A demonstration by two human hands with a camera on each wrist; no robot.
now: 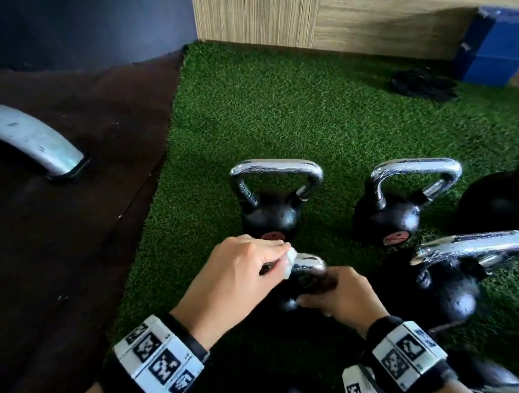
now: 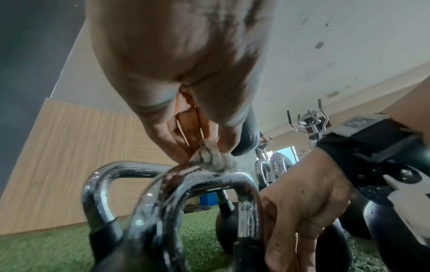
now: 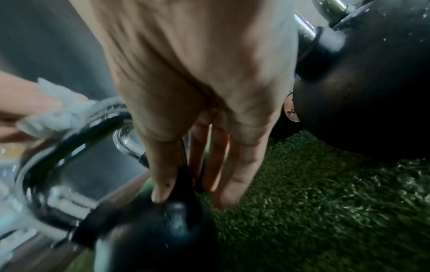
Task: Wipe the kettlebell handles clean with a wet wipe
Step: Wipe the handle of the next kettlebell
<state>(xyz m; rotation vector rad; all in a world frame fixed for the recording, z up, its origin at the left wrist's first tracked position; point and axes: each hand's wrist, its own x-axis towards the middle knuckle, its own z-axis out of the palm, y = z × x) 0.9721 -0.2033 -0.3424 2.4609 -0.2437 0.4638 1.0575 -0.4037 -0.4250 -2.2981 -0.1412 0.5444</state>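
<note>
A small black kettlebell [image 1: 290, 301] with a chrome handle [image 1: 310, 264] stands on the green turf in front of me. My left hand [image 1: 238, 275] pinches a wadded white wet wipe [image 1: 289, 260] and presses it on top of that handle. The left wrist view shows the wipe [image 2: 214, 160] bunched under the fingertips on the handle's top bar [image 2: 209, 180]. My right hand [image 1: 341, 301] grips the kettlebell low on its right side. In the right wrist view the thumb and fingers [image 3: 232, 165] straddle the handle's base above the black ball [image 3: 163, 230].
Several more chrome-handled kettlebells stand close by on the turf: behind [image 1: 269, 208], to the right [image 1: 395, 208], far right [image 1: 516, 202] and near right [image 1: 454, 279]. Blue blocks [image 1: 502, 45] lie by the wood wall. A metal machine leg [image 1: 19, 135] stands on the dark floor at left.
</note>
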